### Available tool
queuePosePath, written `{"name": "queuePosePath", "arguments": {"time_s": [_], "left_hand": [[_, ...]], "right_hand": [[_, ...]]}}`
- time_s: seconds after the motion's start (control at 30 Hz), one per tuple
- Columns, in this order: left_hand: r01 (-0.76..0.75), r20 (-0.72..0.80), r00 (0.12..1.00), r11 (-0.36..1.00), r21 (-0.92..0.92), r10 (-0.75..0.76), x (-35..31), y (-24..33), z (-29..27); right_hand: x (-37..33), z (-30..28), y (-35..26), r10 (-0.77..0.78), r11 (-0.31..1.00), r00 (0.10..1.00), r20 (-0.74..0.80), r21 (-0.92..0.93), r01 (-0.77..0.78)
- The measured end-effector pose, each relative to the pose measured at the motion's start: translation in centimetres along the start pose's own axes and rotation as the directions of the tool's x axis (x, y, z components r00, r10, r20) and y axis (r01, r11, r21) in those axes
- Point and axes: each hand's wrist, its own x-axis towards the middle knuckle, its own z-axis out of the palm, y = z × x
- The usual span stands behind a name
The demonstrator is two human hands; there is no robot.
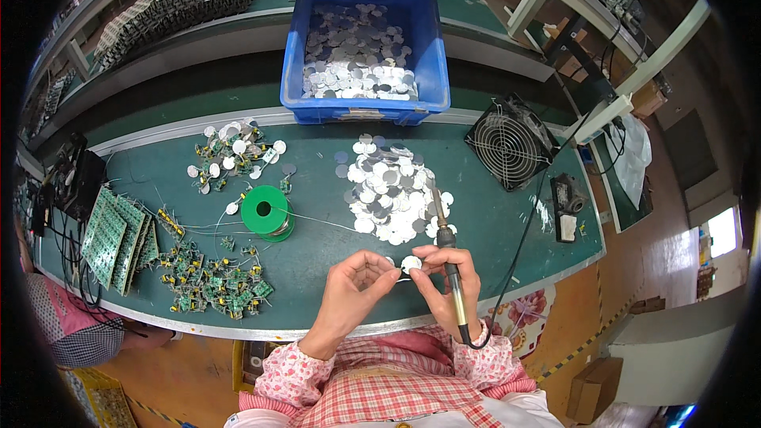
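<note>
Close together over the front of the green bench are both my hands. In my right hand (453, 276) lies a soldering iron (455, 293), its metal tip pointing away from me and its cable end down by the wrist. Thumb and fingertips of that hand also pinch a small white disc (411, 263). My left hand (358, 284) has its fingers curled and pinched beside the disc; what sits between them is too small to make out. Just beyond is a heap of white and grey discs (388, 190). Thin wire runs from a green spool (267, 212) toward my hands.
At the back stands a blue bin (432, 71) of discs. Small circuit boards (214, 281) lie at left beside green board panels (115, 238); discs with boards attached (234, 150) lie behind. A fan (507, 141) and an iron stand (567, 202) are right. A person (75, 321) sits far left.
</note>
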Motion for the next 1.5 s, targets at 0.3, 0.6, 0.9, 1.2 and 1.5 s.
{"name": "queuePosePath", "arguments": {"time_s": [0.3,0.6,0.9,1.2,1.5], "left_hand": [[-0.044,0.017,0.999,0.999,-0.011,0.044,-0.1,0.5,0.5],[-0.023,0.042,0.999,0.998,-0.06,0.026,-0.4,1.1,0.8],[-0.183,-0.033,0.981,0.973,0.142,0.189,-0.4,0.4,0.9],[-0.107,-0.05,0.993,0.994,0.028,0.109,-0.3,0.5,1.1],[-0.026,-0.155,0.988,0.989,-0.145,0.003,1.3,0.9,-0.6]], "right_hand": [[-0.1,0.1,-0.7,0.004,0.999,0.997,-0.076,0.05,0.0],[-0.4,-0.1,-1.0,0.037,0.993,0.997,-0.073,0.116,-0.028],[-0.2,0.1,-1.2,-0.038,0.998,0.995,-0.088,0.041,0.041],[-0.1,0.2,-1.0,-0.075,0.997,0.993,-0.088,-0.021,0.074],[0.9,-2.1,-3.0,-0.226,0.923,0.974,-0.008,-0.322,0.212]]}}
